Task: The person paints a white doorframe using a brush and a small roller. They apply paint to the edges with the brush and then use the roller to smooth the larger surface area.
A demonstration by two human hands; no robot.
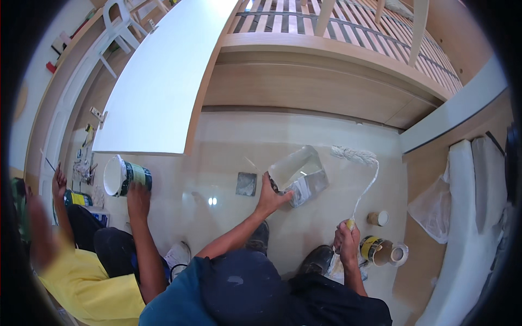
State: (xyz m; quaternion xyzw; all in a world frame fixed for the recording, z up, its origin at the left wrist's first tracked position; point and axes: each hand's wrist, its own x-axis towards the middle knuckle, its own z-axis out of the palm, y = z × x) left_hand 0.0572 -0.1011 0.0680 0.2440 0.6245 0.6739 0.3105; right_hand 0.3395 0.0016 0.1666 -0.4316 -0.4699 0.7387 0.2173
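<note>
So the boxy container [314,182] is just above the pale floor [217,217] or on it (can't tell which from up here), out in front of the person, with the left hand [270,199] on its near-left side. That hand is partly curled, thumb spread from the fingers, gripping the wall near the rim. Looks thin-walled and fairly light to me, metal or plastic, no idea. If wet, I'd guess it gets slippery, so a wall-and-rim pinch seems right, with a palm underneath if it's loaded.

The right hand [348,237] is closed around the yellowish handle [350,223] of a paint roller [354,155], whose fluffy sleeve hangs out beyond the container's right side. Soft sleeve, stiff-ish bent wire, probably nose-heavy if soaked, so I'd hold the handle firmly and keep fingers off the sleeve.
</note>
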